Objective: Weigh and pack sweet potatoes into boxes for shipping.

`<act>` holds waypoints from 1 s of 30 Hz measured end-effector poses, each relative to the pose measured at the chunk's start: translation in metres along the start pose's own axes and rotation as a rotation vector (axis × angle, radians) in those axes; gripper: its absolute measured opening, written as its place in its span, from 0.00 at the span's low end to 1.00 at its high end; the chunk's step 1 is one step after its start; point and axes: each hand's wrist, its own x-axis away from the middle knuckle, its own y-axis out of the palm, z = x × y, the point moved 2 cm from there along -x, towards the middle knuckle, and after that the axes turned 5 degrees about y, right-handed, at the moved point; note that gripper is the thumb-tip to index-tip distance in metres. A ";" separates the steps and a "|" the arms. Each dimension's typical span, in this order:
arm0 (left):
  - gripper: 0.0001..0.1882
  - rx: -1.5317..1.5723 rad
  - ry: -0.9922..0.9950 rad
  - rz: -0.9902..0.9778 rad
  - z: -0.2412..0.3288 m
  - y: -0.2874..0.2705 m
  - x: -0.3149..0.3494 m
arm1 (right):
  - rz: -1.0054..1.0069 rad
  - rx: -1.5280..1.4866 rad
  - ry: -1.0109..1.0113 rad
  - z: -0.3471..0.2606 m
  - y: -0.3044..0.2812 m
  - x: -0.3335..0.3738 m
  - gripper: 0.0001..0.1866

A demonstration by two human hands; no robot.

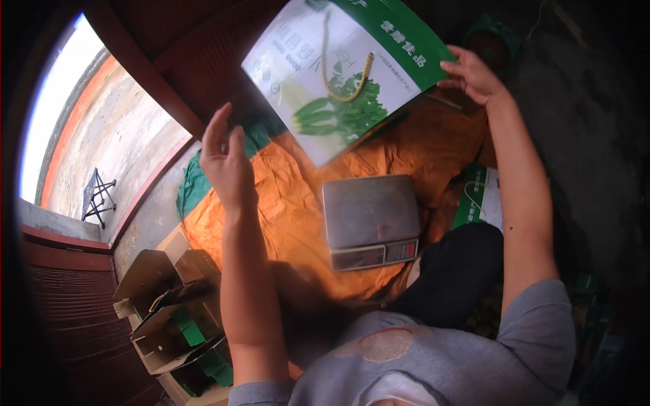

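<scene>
A white and green carton [352, 74] with a yellow rope handle and a picture of leafy vegetables is held up at the top of the view, tilted. My right hand [470, 76] grips its right green edge, thumb and fingers closed on it. Just left of the carton, my left hand [227, 159] is raised with its fingers apart, touching nothing. Below the carton, a silver digital scale [371, 211] rests on an orange sheet [284, 210]. Its steel platform carries nothing, and its keypad faces me.
Opened brown cardboard boxes [152, 284] with green parts stand at my lower left. Another green and white carton [484, 199] lies beside my right knee. Beyond the reddish door frame [159, 61], a small folding stool [99, 196] stands outside. A green sheet [193, 186] borders the orange one.
</scene>
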 end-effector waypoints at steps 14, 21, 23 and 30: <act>0.44 -0.824 0.382 -0.654 -0.004 0.023 0.031 | -0.087 0.847 -0.079 -0.037 0.057 0.086 0.13; 0.36 -0.795 0.524 -0.695 0.014 0.061 0.058 | 0.016 0.577 -0.169 0.017 0.030 0.136 0.14; 0.24 -0.841 0.455 -0.787 0.027 0.075 0.070 | 0.066 0.647 -0.312 0.049 0.024 0.160 0.14; 0.04 -0.938 0.637 -1.101 0.026 0.081 0.160 | 0.084 0.550 0.044 0.140 0.029 0.252 0.15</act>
